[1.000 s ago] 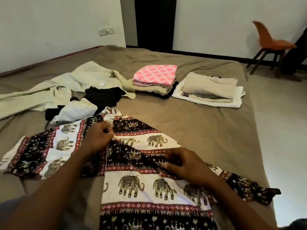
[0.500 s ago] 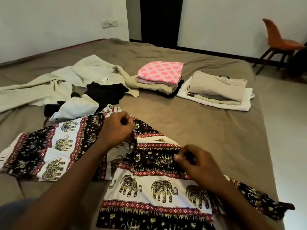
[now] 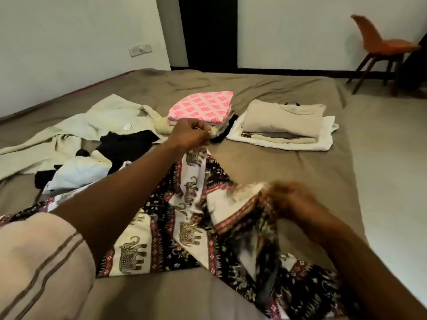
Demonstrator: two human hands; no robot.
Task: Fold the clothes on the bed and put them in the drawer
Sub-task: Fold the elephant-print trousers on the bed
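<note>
Pinching a corner of the elephant-print cloth (image 3: 189, 229), my left grip (image 3: 191, 135) is holding it up off the bed (image 3: 288, 176), with the fingers curled tight on the fabric. From the head camera, that grip is sitting in front of the near edge of the pink patterned stack (image 3: 203, 107). My right grip (image 3: 286, 199) is showing blurred, lower and to the right. I am reading it as closed round a bunched edge of the same cloth, though the blur is hiding how the fingers lie. Between the two grips the cloth is hanging in a slanted fold. Its lower part is lying rumpled on the bed close to me, and one end is running out to the left under my forearm and striped sleeve (image 3: 41, 262).

Farther out on the bed, the pink stack is resting on other folded pieces. Just to its right, a beige folded pile (image 3: 282, 116) is sitting on a white towel (image 3: 323, 144). To the left, a loose cream garment (image 3: 108, 118) is lying spread out. A black garment (image 3: 129, 144) and a crumpled white garment (image 3: 80, 169) are lying heaped against it. An orange chair (image 3: 379, 42) is standing on the floor beyond the bed's far right corner.
</note>
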